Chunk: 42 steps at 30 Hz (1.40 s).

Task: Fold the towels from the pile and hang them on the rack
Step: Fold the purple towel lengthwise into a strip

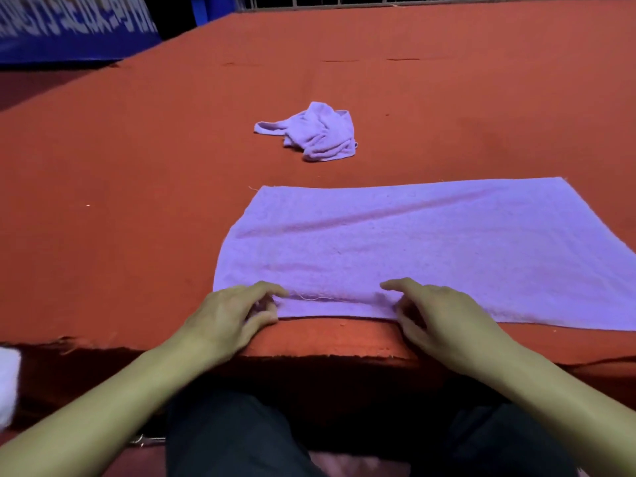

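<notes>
A lavender towel (pixel 413 249) lies spread flat on the red-covered table (pixel 137 166), its near edge close to the table's front. My left hand (pixel 234 311) pinches the towel's near left corner between thumb and fingers. My right hand (pixel 437 311) grips the near edge further right, fingers curled on the hem. A second lavender towel (pixel 316 132) lies crumpled in a heap further back, in the middle of the table. No rack is in view.
A blue banner (pixel 69 25) stands at the far left. A metal railing (pixel 413 1) runs along the table's far edge. Something white (pixel 8 383) shows at the left border, below the table's front edge.
</notes>
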Each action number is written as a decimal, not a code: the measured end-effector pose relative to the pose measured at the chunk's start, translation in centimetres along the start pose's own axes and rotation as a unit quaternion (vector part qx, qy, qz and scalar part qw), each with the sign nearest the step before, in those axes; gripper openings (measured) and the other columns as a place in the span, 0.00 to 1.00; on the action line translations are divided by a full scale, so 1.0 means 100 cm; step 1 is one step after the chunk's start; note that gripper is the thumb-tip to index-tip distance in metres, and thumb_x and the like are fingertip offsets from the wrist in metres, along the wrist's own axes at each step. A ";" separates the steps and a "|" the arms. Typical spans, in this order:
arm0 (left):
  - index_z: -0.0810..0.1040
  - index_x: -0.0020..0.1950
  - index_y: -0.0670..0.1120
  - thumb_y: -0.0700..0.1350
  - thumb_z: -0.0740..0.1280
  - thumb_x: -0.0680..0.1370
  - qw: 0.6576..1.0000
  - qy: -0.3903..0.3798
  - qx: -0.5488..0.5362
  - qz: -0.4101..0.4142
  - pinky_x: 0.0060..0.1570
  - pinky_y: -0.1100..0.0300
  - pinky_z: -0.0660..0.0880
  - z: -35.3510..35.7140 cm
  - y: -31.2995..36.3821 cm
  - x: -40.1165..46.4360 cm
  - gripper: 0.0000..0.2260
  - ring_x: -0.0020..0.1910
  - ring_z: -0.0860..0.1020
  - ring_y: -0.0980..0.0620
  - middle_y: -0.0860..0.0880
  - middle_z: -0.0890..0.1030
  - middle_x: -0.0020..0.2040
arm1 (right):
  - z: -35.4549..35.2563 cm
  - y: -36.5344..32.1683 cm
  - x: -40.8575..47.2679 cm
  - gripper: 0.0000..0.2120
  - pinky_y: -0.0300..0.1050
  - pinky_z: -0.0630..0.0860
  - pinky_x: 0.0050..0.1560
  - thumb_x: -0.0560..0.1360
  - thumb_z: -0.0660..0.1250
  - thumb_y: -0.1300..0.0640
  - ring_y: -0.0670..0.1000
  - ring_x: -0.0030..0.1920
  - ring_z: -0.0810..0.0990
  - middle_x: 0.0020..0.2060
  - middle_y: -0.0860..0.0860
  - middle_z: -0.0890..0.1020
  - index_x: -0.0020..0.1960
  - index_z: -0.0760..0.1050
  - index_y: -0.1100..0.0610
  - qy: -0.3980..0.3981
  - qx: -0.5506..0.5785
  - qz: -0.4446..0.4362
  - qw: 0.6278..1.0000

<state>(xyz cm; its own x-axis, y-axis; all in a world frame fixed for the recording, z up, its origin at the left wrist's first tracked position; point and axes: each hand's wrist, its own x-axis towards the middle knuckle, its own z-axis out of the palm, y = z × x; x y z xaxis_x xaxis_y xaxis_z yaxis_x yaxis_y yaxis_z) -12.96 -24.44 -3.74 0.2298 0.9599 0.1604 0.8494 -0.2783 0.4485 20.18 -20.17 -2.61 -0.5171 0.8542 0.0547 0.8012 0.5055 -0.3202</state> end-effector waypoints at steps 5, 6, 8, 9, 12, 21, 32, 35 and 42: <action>0.76 0.58 0.60 0.51 0.69 0.76 0.994 -0.090 -0.060 -0.013 0.40 0.71 0.70 -0.023 -0.001 0.006 0.12 0.35 0.77 0.59 0.62 0.81 0.42 | -0.021 0.000 0.002 0.18 0.38 0.73 0.43 0.76 0.66 0.48 0.43 0.42 0.77 0.41 0.39 0.79 0.64 0.69 0.39 -0.114 0.080 -0.030 0.990; 0.77 0.57 0.60 0.54 0.68 0.75 0.996 -0.055 -0.066 -0.010 0.39 0.72 0.71 -0.026 -0.004 0.015 0.11 0.34 0.77 0.58 0.61 0.81 0.43 | -0.023 -0.001 0.011 0.16 0.37 0.73 0.43 0.76 0.67 0.48 0.43 0.40 0.78 0.41 0.39 0.80 0.62 0.71 0.39 -0.101 0.105 -0.028 0.989; 0.77 0.55 0.58 0.51 0.68 0.76 0.993 0.019 -0.109 -0.035 0.35 0.71 0.71 -0.031 -0.015 0.045 0.08 0.32 0.77 0.59 0.57 0.81 0.43 | -0.025 -0.003 0.040 0.14 0.34 0.72 0.40 0.76 0.68 0.51 0.43 0.37 0.79 0.39 0.38 0.81 0.60 0.73 0.41 -0.057 0.131 -0.019 0.990; 0.78 0.55 0.57 0.47 0.69 0.78 0.989 0.054 -0.123 -0.057 0.33 0.71 0.71 -0.032 -0.026 0.065 0.07 0.32 0.77 0.60 0.56 0.81 0.41 | -0.025 -0.004 0.059 0.13 0.33 0.71 0.39 0.76 0.69 0.52 0.42 0.35 0.79 0.38 0.39 0.82 0.59 0.74 0.42 -0.041 0.133 -0.014 0.990; 0.80 0.55 0.51 0.41 0.68 0.77 0.976 0.144 -0.109 -0.120 0.37 0.67 0.75 -0.039 -0.065 0.127 0.08 0.32 0.76 0.62 0.55 0.80 0.41 | -0.020 -0.007 0.124 0.11 0.32 0.69 0.36 0.77 0.68 0.54 0.41 0.33 0.79 0.38 0.40 0.81 0.57 0.74 0.44 -0.021 0.135 -0.011 0.991; 0.79 0.60 0.48 0.43 0.70 0.77 0.987 0.087 -0.058 -0.121 0.52 0.65 0.69 -0.024 -0.138 0.237 0.11 0.48 0.78 0.56 0.54 0.82 0.52 | 0.014 0.015 0.274 0.16 0.49 0.71 0.55 0.77 0.67 0.57 0.55 0.54 0.75 0.54 0.47 0.82 0.64 0.75 0.50 0.110 0.034 0.030 0.993; 0.74 0.57 0.47 0.41 0.64 0.80 0.996 0.041 -0.038 -0.070 0.40 0.62 0.63 -0.040 -0.155 0.271 0.07 0.43 0.74 0.51 0.52 0.78 0.45 | 0.010 0.031 0.326 0.18 0.51 0.75 0.52 0.76 0.66 0.59 0.54 0.48 0.79 0.42 0.46 0.80 0.66 0.72 0.53 0.054 0.030 0.013 0.998; 0.73 0.56 0.48 0.39 0.66 0.78 0.992 0.059 -0.073 -0.090 0.39 0.66 0.67 -0.054 -0.168 0.276 0.09 0.40 0.74 0.54 0.53 0.78 0.44 | 0.009 0.023 0.338 0.19 0.48 0.73 0.51 0.77 0.66 0.59 0.52 0.48 0.77 0.46 0.47 0.79 0.67 0.71 0.52 0.057 0.048 0.009 0.997; 0.78 0.53 0.50 0.43 0.72 0.75 0.988 0.055 -0.052 -0.138 0.50 0.60 0.72 -0.044 -0.184 0.269 0.08 0.45 0.78 0.52 0.55 0.81 0.43 | 0.022 0.032 0.333 0.19 0.48 0.74 0.54 0.78 0.67 0.53 0.54 0.54 0.78 0.54 0.50 0.81 0.68 0.71 0.50 0.033 0.011 0.018 0.999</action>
<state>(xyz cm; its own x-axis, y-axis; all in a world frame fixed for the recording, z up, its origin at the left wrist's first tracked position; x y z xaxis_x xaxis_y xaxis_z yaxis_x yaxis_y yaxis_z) -24.50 6.33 -3.78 -0.0607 0.9919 0.1116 0.8178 -0.0147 0.5754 4.84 9.64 -3.93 -0.4657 0.8786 0.1052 0.8119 0.4716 -0.3442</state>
